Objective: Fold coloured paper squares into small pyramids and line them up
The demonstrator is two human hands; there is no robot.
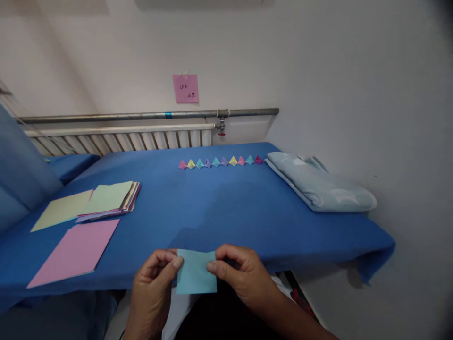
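A small light-blue square of paper (197, 274) is held up at the table's near edge, between my two hands. My left hand (155, 283) pinches its left side, thumb in front and fingers behind. On the right side, my right hand (244, 276) grips the paper the same way near the upper corner. The sheet looks nearly flat, with a slightly wavy top edge. Farther back, a row of several small folded paper pieces (215, 162) in pink, yellow, blue and purple runs across the blue cloth.
At left on the blue-covered table (159, 203) lie a stack of coloured paper (109, 197), a pale yellow sheet (58, 210) and pink sheets (78, 248). A folded light-blue blanket (318, 184) sits at right by the wall. Behind stand a radiator (141, 139) and a pipe (123, 116).
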